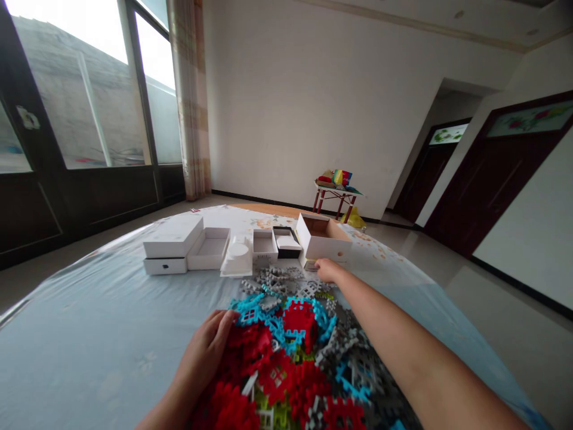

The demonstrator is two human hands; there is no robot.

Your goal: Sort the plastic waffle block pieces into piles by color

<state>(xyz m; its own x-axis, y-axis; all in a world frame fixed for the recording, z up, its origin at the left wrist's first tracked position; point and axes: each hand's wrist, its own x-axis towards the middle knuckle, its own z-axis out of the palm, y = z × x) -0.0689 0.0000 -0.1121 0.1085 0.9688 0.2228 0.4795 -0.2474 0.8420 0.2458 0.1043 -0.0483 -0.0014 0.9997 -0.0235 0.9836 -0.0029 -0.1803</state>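
A heap of interlocking plastic building pieces, with red pieces [277, 373], blue pieces [250, 310] and grey pieces [353, 346], covers the near middle of the table. My left hand [210, 337] rests along the heap's left side, fingers stretched out, their tips by the blue and red pieces; nothing shows in it. My right hand [327, 271] reaches over the grey pieces to the lower front corner of an open white cardboard box [326, 248]. Its fingers are curled together there, and what they hold, if anything, is hidden.
Left of that box stand a small black box [289, 254], a small open white box [265, 243], a white tray-like insert [237, 257], an open white box [208, 249] and a stacked white box [172, 239]. A patterned cloth [111, 340] covers the table. Farther back is a small table [338, 192].
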